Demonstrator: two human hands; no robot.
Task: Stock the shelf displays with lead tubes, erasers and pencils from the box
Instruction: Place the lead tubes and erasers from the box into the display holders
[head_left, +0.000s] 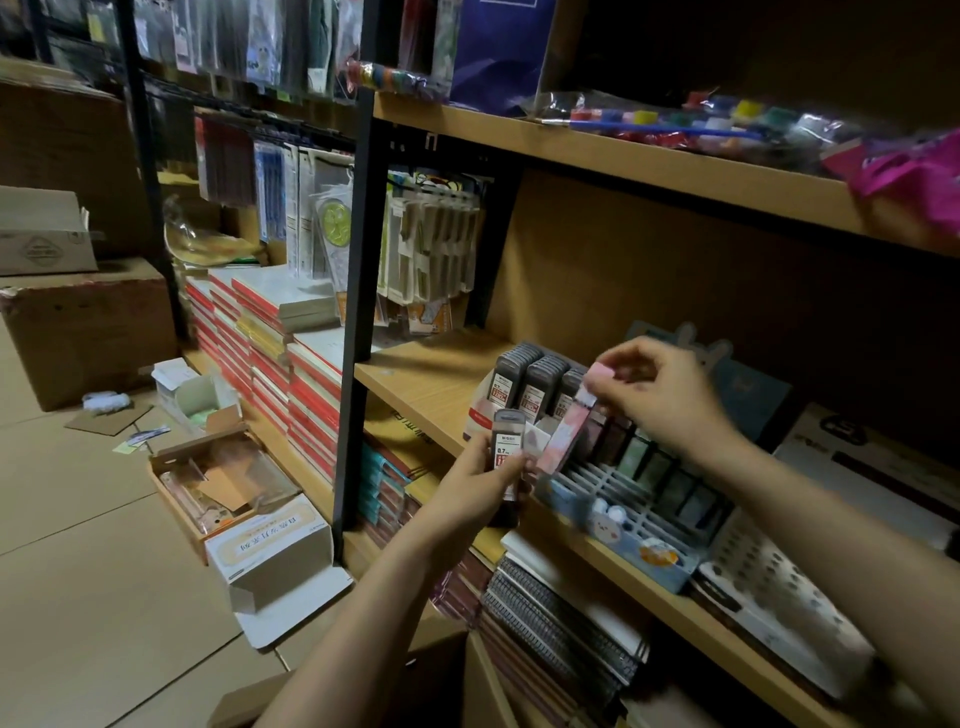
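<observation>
My left hand (480, 480) grips a small bunch of dark lead tubes (508, 441) labelled 0.7, held upright just in front of the wooden shelf (415, 384). My right hand (657, 397) pinches the top of a pink lead tube (569, 428), which leans over the blue grid display (628, 525). Several slots of that display hold dark tubes. Behind it, a white display box (480, 410) carries rows of dark lead tubes (540, 379).
Stacked notebooks (291, 364) fill the lower left shelving, and spiral pads (561, 623) lie under the shelf. Open cardboard boxes (228, 483) sit on the floor at left. Paint pots (691, 122) lie on the upper shelf. A white perforated box (779, 613) is at right.
</observation>
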